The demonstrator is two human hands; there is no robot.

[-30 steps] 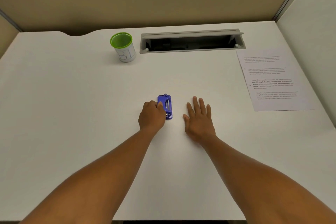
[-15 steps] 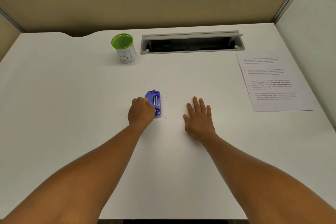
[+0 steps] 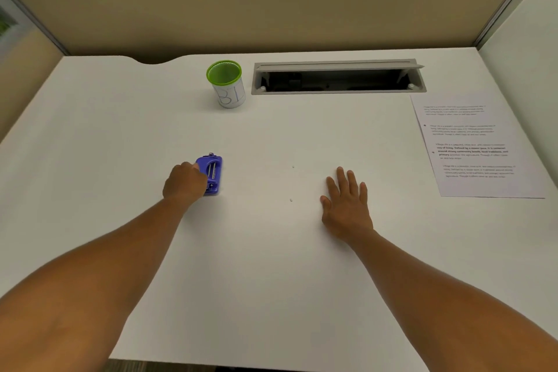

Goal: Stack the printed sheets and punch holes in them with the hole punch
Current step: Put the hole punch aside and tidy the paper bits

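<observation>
A: Where is the hole punch sitting?

B: On the white desk, well in front of the green-rimmed cup and a little to its left. The left hand is curled against the punch's left side, fingers bent around it. It looks like a grasp, though I cannot tell how firmly it grips, since the knuckles hide the contact.

A: And the right hand?

B: Flat on the desk, fingers spread, holding nothing. It lies well to the right of the cup and nearer the person.

A: The paper?

B: The printed sheets lie far to the right of the cup, past the grey cable tray, near the desk's right edge. I cannot say how many sheets are in the pile.

A: How would you expect these to handle?

B: The punch looks small, rigid plastic with metal rods. I'd judge it light enough for one hand, best held by its long sides so the slot faces the paper. The sheets will be thin, limp and prone to sliding on this smooth top. I'd pinch them at an edge or corner, then square the edges before feeding them in.

A: Any mess?

B: Two tiny white specks lie between the hands, possibly punched chads.
</observation>
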